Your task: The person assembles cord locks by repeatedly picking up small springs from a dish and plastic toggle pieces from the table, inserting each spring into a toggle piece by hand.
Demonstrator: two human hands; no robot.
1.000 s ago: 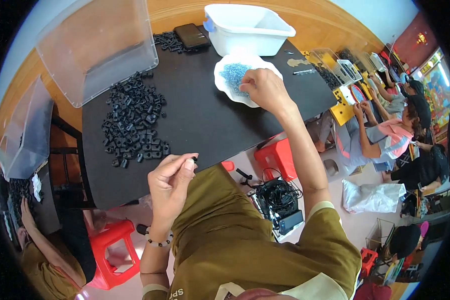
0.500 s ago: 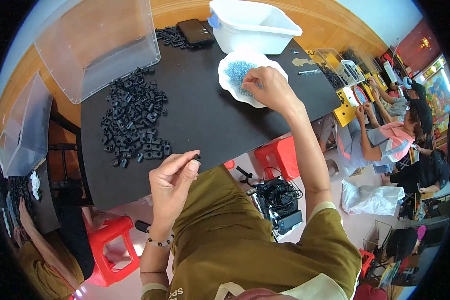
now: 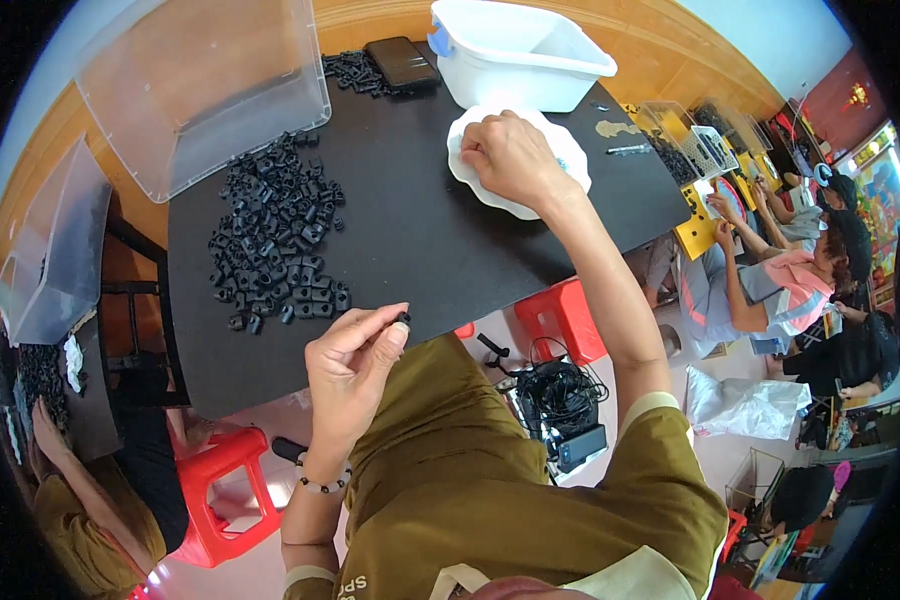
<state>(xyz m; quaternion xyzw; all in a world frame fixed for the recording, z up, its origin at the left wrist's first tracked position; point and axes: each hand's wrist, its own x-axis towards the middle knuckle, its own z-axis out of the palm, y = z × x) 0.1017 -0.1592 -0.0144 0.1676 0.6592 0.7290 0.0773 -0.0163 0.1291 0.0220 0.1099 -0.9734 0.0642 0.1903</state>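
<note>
Near the table's front edge, my left hand (image 3: 353, 372) pinches a small black plastic part (image 3: 403, 318) between thumb and fingertips. My right hand (image 3: 515, 158) is over a white scalloped bowl (image 3: 515, 208), its fingers curled down. Their tips are hidden behind the hand, so what they hold cannot be made out. Most of the small bluish pieces in the bowl are covered by that hand. To the left of both hands, a heap of similar black plastic parts (image 3: 280, 225) lies on the dark table (image 3: 395, 215).
Behind the bowl stands a white tub (image 3: 520, 85). A clear plastic bin (image 3: 200, 110) and a dark brown flat case (image 3: 400, 65) sit at the back. Red stools (image 3: 562, 322) and a cable heap (image 3: 560, 395) are below. Other people work at left and right.
My right hand has shifted slightly left and turned over the bowl, now covering most of the bluish pieces. My left hand keeps its pinch on the black part. The whole view has shifted slightly.
</note>
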